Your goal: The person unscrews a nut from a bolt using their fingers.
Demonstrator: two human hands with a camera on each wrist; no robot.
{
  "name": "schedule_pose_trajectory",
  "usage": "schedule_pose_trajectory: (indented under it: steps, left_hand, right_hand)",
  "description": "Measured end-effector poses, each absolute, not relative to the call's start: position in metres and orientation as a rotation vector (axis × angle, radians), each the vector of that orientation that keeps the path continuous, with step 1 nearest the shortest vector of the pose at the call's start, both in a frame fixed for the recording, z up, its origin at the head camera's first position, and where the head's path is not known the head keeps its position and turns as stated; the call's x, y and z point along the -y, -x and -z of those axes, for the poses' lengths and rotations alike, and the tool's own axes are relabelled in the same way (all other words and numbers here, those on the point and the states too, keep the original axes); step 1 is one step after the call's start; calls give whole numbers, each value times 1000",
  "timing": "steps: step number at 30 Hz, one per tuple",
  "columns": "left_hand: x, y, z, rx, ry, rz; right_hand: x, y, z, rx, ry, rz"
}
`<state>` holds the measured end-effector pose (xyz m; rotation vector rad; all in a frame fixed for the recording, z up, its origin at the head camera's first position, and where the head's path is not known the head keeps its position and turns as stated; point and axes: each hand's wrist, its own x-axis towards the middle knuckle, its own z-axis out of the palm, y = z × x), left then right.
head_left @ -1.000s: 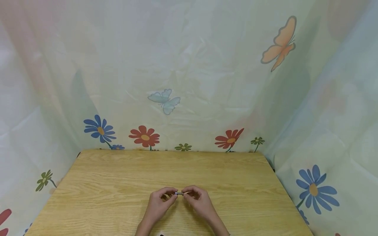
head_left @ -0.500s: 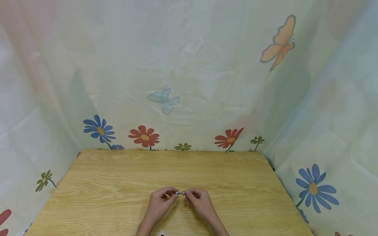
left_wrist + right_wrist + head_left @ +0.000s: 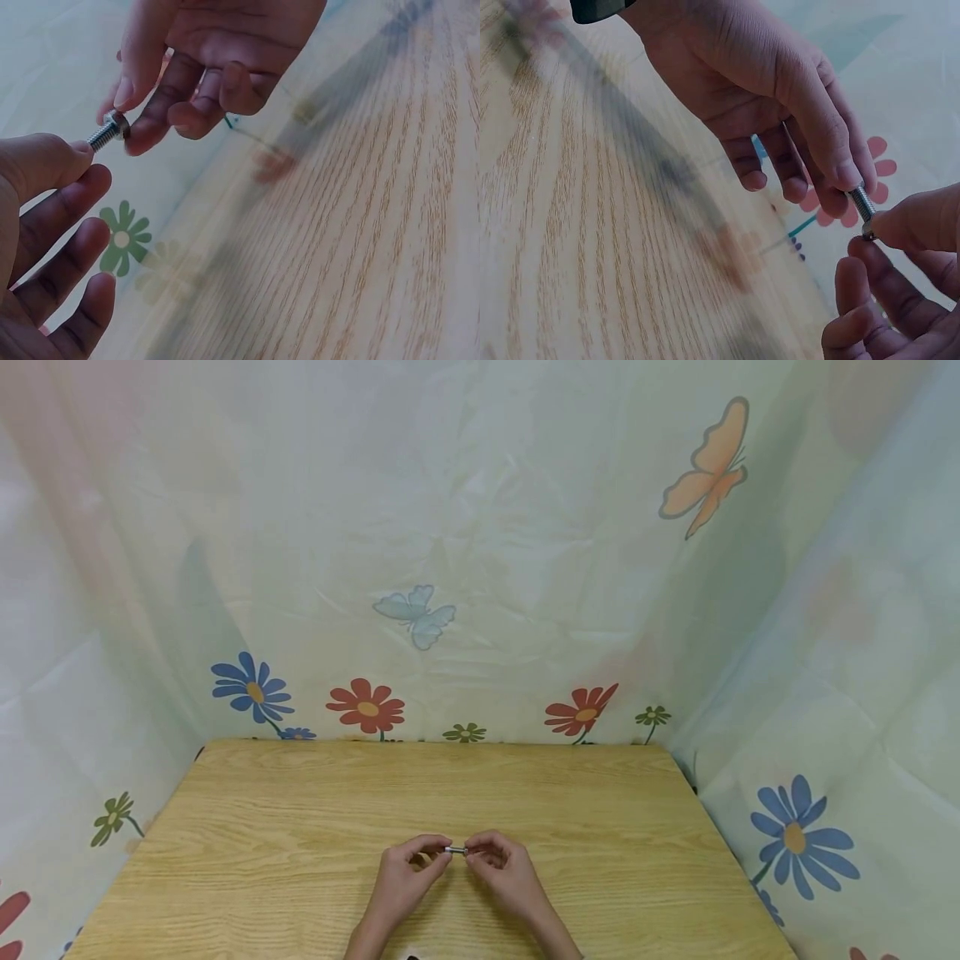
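A small silver bolt (image 3: 457,850) with a threaded shank is held level between both hands, above the wooden table. My left hand (image 3: 402,878) pinches one end between thumb and forefinger; its other fingers are spread in the left wrist view. Thumb and fingertips of my right hand (image 3: 512,875) meet at the opposite end, around a wider metal collar (image 3: 115,124). Whether that collar is a nut or the bolt's head I cannot tell. Bare thread (image 3: 862,204) shows between the two sets of fingertips in the right wrist view.
The light wooden table (image 3: 300,802) spreads around and beyond the hands. Behind it and at both sides hangs a pale curtain (image 3: 525,568) printed with flowers and butterflies. A dark band (image 3: 598,9) sits on the left wrist.
The right fingers have shifted at the collar end, baring more of it half a second ago and covering it again now. The left hand and bolt stay nearly still.
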<state>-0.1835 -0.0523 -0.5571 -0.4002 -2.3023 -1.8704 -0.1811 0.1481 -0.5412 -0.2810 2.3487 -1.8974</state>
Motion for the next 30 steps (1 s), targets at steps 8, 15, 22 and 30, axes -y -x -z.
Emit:
schedule_pose_trajectory:
  steps: [8,15,22,30]
  left_hand:
    - [53,183,557,2290,369,1903]
    - [52,183,557,2267,376,1917]
    - [51,183,559,2253,377,1884]
    - [52,184,563,2244,399,1809]
  right_hand:
    - [-148,180,538,-2342,318,1962]
    - [-146,181,540,-2353,240,1961]
    - [-146,181,543,-2310,218,1916]
    - [-148,180,541,-2294,306,1932]
